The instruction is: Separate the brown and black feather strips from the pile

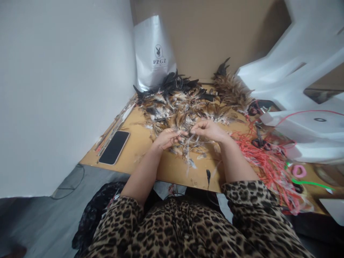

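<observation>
My left hand (168, 138) is closed in a pinch on brown feathers (180, 123) at the front of a large heap. Close to it, my right hand (208, 130) has thumb and forefinger pressed together on a thin feather; its exact shape is blurred. Pale wisps (190, 139) hang just below the two sets of fingertips. Behind the hands the feather heap (172, 104) spreads out, brown and white in front, with long black feathers (178, 82) at its back.
A phone (114, 147) lies left on the cardboard-coloured table (134, 138). A white bag (154, 53) stands behind the heap. On the right are tangled red strings (264, 166), black-handled scissors (260, 142), a feather bundle (232, 89), white foam pieces (309, 136) and a pink ring (299, 171).
</observation>
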Tool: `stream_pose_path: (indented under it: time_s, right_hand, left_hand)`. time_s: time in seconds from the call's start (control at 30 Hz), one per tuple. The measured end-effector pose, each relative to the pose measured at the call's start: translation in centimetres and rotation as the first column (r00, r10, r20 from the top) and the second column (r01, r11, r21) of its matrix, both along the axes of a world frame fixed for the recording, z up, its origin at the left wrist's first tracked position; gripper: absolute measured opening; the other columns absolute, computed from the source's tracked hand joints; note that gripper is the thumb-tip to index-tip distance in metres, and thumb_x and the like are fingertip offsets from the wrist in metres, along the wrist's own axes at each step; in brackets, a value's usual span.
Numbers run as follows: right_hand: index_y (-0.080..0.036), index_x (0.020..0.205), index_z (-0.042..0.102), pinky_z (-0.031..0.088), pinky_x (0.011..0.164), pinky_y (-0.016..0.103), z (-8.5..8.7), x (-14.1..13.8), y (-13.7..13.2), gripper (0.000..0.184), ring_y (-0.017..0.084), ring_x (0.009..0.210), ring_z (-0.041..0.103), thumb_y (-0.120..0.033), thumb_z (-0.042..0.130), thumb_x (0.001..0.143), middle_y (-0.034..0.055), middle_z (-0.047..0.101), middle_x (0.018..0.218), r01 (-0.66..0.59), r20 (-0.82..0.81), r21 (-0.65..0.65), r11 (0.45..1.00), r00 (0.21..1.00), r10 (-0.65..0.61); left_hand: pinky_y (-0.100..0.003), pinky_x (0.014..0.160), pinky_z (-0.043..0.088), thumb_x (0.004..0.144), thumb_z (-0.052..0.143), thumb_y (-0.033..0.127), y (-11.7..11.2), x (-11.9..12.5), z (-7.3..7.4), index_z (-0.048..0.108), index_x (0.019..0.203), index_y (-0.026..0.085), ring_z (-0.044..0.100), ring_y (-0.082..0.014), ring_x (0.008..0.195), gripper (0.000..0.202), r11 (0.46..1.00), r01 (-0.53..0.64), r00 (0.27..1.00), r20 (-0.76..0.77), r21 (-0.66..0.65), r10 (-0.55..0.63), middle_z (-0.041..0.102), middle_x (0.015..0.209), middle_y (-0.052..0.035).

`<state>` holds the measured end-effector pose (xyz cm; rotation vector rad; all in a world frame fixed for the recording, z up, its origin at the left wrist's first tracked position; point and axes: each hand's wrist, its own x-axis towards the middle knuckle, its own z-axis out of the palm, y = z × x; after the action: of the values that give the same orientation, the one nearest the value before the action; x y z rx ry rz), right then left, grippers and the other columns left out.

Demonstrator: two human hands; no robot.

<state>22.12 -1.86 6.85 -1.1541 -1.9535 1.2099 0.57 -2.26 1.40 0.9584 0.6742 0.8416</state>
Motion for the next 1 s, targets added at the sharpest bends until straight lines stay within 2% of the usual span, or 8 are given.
stream_pose_path:
  time_s: [0.13,0.27,0.4,0.57,0.67,0.8,0.9,1.0]
  right_hand:
    - [-0.015,0.074,0.067,0.042,0.065,0.025,0.3,-0.6,-0.4,0.030,0.013,0.064,0.055,-0.043,0.065,0.064,0.0022,0.065,0.070,0.008,-0.076,-0.001,1.000,0.997,-0.009]
    - [-0.015,0.073,0.066,0.043,0.067,0.026,0.1,-1.6,-0.6,0.029,0.013,0.066,0.056,-0.043,0.065,0.065,0.0029,0.065,0.070,0.008,-0.209,-0.024,1.000,0.978,-0.013]
    - [-0.015,0.072,0.064,0.040,0.060,0.024,-0.2,-2.2,-0.6,0.028,0.010,0.059,0.051,-0.042,0.066,0.064,0.0011,0.061,0.065,0.125,-0.260,0.013,0.992,0.958,-0.117]
    - [-0.015,0.071,0.063,0.037,0.056,0.023,0.1,-2.1,-0.8,0.029,0.009,0.055,0.046,-0.043,0.065,0.064,-0.0004,0.057,0.061,0.184,-0.258,0.042,0.982,0.952,-0.167]
    - [-0.015,0.074,0.065,0.037,0.056,0.023,0.2,-1.8,-0.7,0.030,0.010,0.057,0.047,-0.043,0.064,0.065,0.0005,0.059,0.064,0.171,-0.193,0.078,0.982,0.969,-0.153]
    - [-0.015,0.080,0.066,0.039,0.057,0.024,-0.3,-1.2,-0.4,0.029,0.012,0.059,0.050,-0.039,0.062,0.066,0.0013,0.061,0.066,0.117,-0.010,0.115,0.987,0.993,-0.116]
    - [-0.013,0.076,0.067,0.037,0.054,0.023,-0.7,-1.0,-0.3,0.026,0.011,0.055,0.049,-0.036,0.059,0.067,0.0013,0.060,0.062,0.093,0.105,0.134,0.987,0.989,-0.108]
    - [-0.013,0.072,0.067,0.036,0.053,0.023,-0.9,-1.1,-0.2,0.023,0.011,0.054,0.047,-0.033,0.056,0.069,0.0010,0.059,0.059,0.086,0.143,0.199,0.976,0.983,-0.116]
  left_hand:
    - [-0.012,0.046,0.038,0.068,0.067,0.026,-0.1,0.1,0.1,0.067,0.090,0.008,0.053,-0.0039,0.053,0.028,1.000,0.011,1.000,-0.019,-0.026,-0.012,0.066,0.073,-0.0101]
    - [-0.011,0.046,0.039,0.066,0.069,0.025,-0.4,0.3,0.3,0.067,0.087,0.009,0.055,-0.0040,0.055,0.027,0.999,0.029,1.000,0.005,-0.037,-0.029,0.067,0.085,-0.0126]
    - [-0.011,0.046,0.039,0.068,0.066,0.025,-0.5,0.3,0.3,0.066,0.084,0.007,0.057,-0.0048,0.057,0.024,0.998,0.064,0.998,0.009,-0.030,-0.064,0.065,0.095,-0.0158]
    - [-0.012,0.048,0.042,0.068,0.067,0.022,-0.3,0.2,0.0,0.064,0.079,0.008,0.059,-0.0064,0.059,0.018,0.996,0.031,0.999,0.026,-0.085,-0.029,0.066,0.080,-0.0103]
    - [-0.012,0.048,0.042,0.068,0.067,0.021,-0.1,0.3,0.0,0.063,0.077,0.008,0.059,-0.0067,0.057,0.016,0.995,-0.017,1.000,0.019,-0.094,0.019,0.065,0.072,-0.0072]
    - [-0.014,0.048,0.042,0.066,0.069,0.023,0.1,0.5,0.0,0.064,0.076,0.007,0.059,-0.0066,0.055,0.019,0.994,-0.095,0.995,-0.013,-0.052,0.094,0.064,0.067,-0.0057]
    - [-0.015,0.047,0.041,0.062,0.071,0.027,0.1,0.6,0.0,0.064,0.073,0.007,0.059,-0.0072,0.054,0.024,0.989,-0.145,0.987,-0.066,-0.001,0.144,0.064,0.065,-0.0055]
    - [-0.016,0.047,0.040,0.059,0.072,0.031,0.0,0.8,0.1,0.064,0.070,0.006,0.058,-0.0083,0.053,0.029,0.985,-0.164,0.977,-0.130,0.044,0.168,0.064,0.062,-0.0064]
